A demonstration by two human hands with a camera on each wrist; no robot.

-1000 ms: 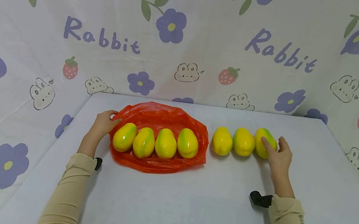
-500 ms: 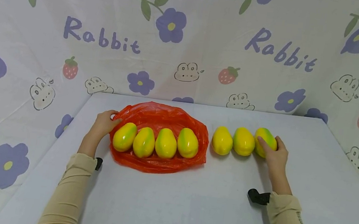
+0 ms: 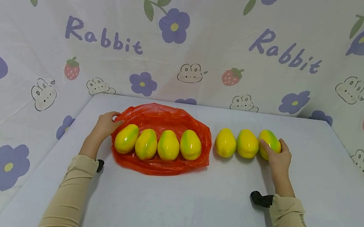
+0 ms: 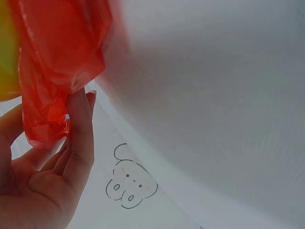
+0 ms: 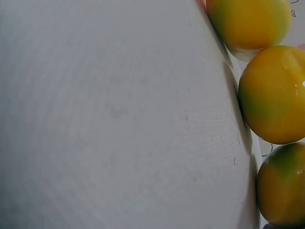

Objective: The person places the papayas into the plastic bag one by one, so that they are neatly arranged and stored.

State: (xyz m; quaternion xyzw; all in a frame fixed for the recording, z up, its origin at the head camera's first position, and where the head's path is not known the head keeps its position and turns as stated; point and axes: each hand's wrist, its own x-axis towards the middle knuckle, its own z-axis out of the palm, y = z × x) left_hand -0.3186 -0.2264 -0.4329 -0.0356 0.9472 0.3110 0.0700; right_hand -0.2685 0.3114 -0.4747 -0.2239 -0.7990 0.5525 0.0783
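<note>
A red plastic bag [image 3: 158,169] lies spread on the table with its mouth towards me, several glossy yellow-green papayas in a row within it. My left hand [image 3: 104,126] holds the bag's left edge; in the left wrist view, its thumb and fingers [image 4: 80,138] are on either side of the crumpled red film. To the right of the bag stand a left papaya [image 3: 225,143], a middle papaya [image 3: 247,144] and a right papaya [image 3: 269,139]. My right hand [image 3: 279,159] grips the right papaya, thumb in front and fingers along its right side. The right wrist view shows papayas [image 5: 276,95] but not the hand.
The white table [image 3: 170,210] reaches back to a cloth backdrop [image 3: 206,25] printed with flowers, rabbits and strawberries. Black wrist mounts [image 3: 261,199] stick out from both cuffs. The outside papayas stand close together, near the bag's right edge.
My right hand has moved slightly left, and its fingers have come in against the right papaya. The left hand, the bag and the papayas stay where they were.
</note>
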